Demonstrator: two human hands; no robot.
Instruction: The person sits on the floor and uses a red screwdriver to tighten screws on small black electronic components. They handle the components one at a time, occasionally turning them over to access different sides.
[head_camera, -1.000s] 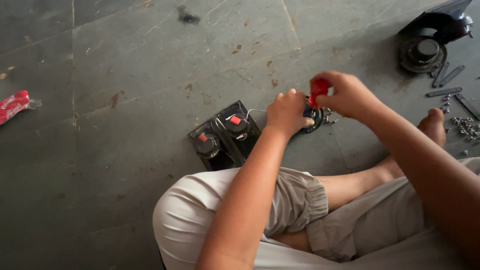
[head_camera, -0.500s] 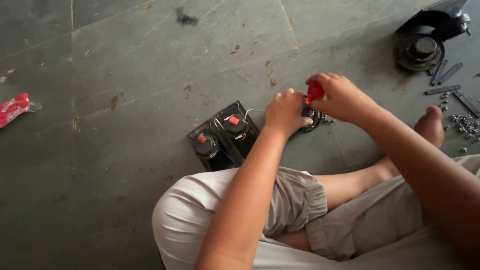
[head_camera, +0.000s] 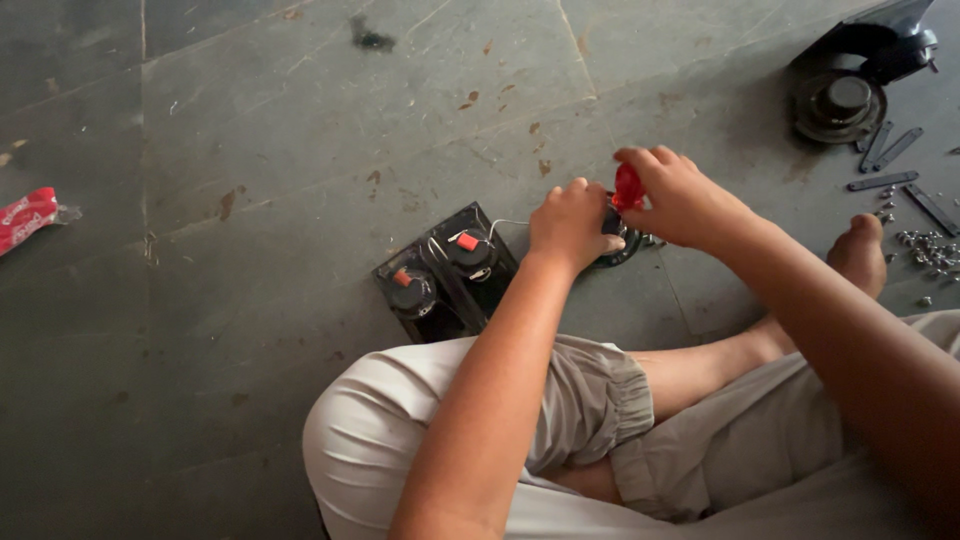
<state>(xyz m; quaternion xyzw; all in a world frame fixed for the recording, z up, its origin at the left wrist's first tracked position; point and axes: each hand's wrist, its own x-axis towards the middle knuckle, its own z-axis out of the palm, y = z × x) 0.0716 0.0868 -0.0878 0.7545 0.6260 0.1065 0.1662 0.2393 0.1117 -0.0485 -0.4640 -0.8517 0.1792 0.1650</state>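
the right hand (head_camera: 680, 195) grips a red-handled tool (head_camera: 628, 187), closed around it, tip down on a round black part (head_camera: 618, 245) on the floor (head_camera: 250, 300). since 1 second ago this hand has barely shifted, so the work stays on the same spot. the left hand (head_camera: 570, 225) presses on that part, fingers curled. 2 black units with red buttons (head_camera: 445, 270) lie just beside. no containers show; loose screws (head_camera: 925, 250) lie scattered at right.

Red wrapper (head_camera: 28, 217); metal strips (head_camera: 885, 150); loose screws (head_camera: 925, 250)
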